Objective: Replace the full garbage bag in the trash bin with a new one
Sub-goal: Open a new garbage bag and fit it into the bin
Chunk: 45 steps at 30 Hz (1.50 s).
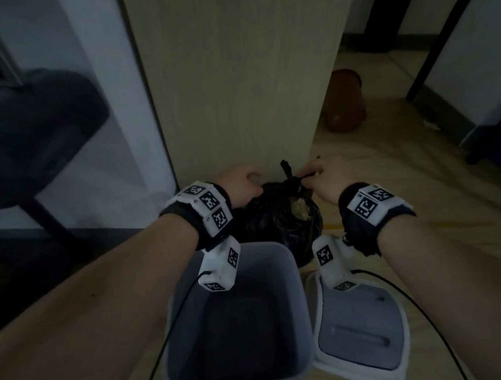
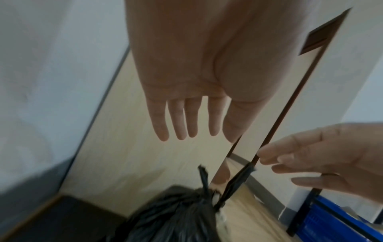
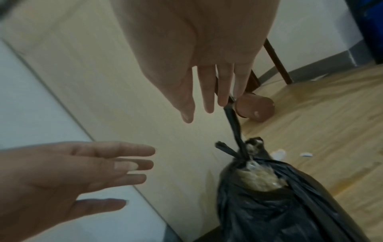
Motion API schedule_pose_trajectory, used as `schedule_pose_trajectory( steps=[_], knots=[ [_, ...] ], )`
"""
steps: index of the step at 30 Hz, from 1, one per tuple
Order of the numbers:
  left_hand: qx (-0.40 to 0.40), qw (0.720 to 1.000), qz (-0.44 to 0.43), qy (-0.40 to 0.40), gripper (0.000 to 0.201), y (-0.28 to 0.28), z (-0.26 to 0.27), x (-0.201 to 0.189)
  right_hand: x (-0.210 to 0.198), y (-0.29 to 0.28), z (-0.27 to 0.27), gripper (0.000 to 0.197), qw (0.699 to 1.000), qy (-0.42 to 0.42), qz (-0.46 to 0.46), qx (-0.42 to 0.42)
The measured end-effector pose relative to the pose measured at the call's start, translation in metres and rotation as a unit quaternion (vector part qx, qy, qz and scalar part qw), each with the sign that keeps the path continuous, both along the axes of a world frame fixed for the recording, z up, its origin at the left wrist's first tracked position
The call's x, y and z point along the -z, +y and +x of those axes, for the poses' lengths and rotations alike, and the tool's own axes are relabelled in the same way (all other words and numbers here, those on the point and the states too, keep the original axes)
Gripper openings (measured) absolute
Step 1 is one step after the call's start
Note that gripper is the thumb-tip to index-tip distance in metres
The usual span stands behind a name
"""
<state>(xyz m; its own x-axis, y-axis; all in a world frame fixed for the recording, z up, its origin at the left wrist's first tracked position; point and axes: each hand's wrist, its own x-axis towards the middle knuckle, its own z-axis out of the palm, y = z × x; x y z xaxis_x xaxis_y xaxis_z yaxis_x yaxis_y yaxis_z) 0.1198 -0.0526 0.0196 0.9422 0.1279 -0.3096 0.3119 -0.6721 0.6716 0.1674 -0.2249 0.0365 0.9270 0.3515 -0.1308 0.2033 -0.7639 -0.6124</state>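
A full black garbage bag stands knotted on the floor behind the empty grey trash bin. The bin's lid lies to the right of the bin. My right hand pinches one thin tie strip of the bag between nearly straight fingertips. The strip runs taut from the knot. My left hand hovers left of the knot with its fingers spread and holds nothing. Pale rubbish shows through a gap beside the knot.
A light wooden panel rises right behind the bag. A black chair stands at the left. A brown pot lies on the floor at the right, near dark furniture legs. Paper scraps dot the floor, and a blue crate stands beyond.
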Motion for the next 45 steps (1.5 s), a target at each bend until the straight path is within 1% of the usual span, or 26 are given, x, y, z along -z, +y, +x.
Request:
schedule_pose_trajectory(
  steps=[3,6,10,12,15,17,21,25,28,31,34,36,38,40,42,45],
  knots=[
    [-0.003,0.998,0.056,-0.023,0.051,-0.001,-0.029,-0.029,-0.029,0.003,-0.029,0.03,1.0,-0.007,0.001,-0.028],
    [-0.023,0.994,0.093,-0.047,0.05,0.005,-0.064,-0.061,-0.06,0.011,-0.06,0.028,0.998,-0.024,0.017,-0.05],
    [-0.054,0.987,0.124,-0.082,0.05,0.02,-0.115,-0.104,-0.104,0.029,-0.104,0.025,0.996,-0.038,0.049,-0.071],
    [-0.07,0.983,0.13,-0.108,0.047,0.027,-0.142,-0.122,-0.123,0.042,-0.127,0.025,0.992,-0.045,0.065,-0.095],
    [-0.083,0.976,0.146,-0.138,0.043,0.04,-0.182,-0.146,-0.144,0.067,-0.161,0.024,0.987,-0.064,0.085,-0.122],
    [-0.093,0.971,0.161,-0.151,0.042,0.051,-0.21,-0.16,-0.154,0.087,-0.182,0.019,0.983,-0.07,0.098,-0.137],
    [-0.12,0.963,0.179,-0.159,0.035,0.083,-0.265,-0.178,-0.168,0.129,-0.223,0.016,0.974,-0.082,0.1,-0.187],
    [-0.194,0.95,0.165,-0.178,0.022,0.123,-0.319,-0.18,-0.172,0.178,-0.262,0.013,0.962,-0.088,0.114,-0.23],
    [-0.25,0.936,0.154,-0.192,0.016,0.161,-0.357,-0.176,-0.168,0.223,-0.294,0.01,0.953,-0.069,0.128,-0.266],
    [-0.316,0.915,0.162,-0.192,0.017,0.202,-0.392,-0.167,-0.16,0.269,-0.325,0.013,0.938,-0.06,0.125,-0.318],
    [-0.39,0.885,0.177,-0.184,0.015,0.243,-0.422,-0.154,-0.148,0.309,-0.35,0.016,0.928,-0.05,0.11,-0.353],
    [-0.422,0.867,0.205,-0.167,0.023,0.268,-0.434,-0.142,-0.139,0.336,-0.362,0.019,0.924,-0.037,0.101,-0.366],
    [-0.429,0.861,0.24,-0.132,0.038,0.288,-0.44,-0.129,-0.131,0.36,-0.371,0.025,0.921,-0.023,0.087,-0.38],
    [-0.415,0.861,0.275,-0.108,0.048,0.304,-0.442,-0.116,-0.125,0.382,-0.379,0.033,0.912,-0.026,0.065,-0.405],
    [-0.4,0.862,0.3,-0.087,0.052,0.318,-0.442,-0.106,-0.121,0.401,-0.385,0.039,0.904,-0.048,0.043,-0.422],
    [-0.393,0.869,0.296,-0.058,0.054,0.335,-0.442,-0.092,-0.112,0.427,-0.388,0.045,0.904,-0.068,0.007,-0.423]
  ],
)
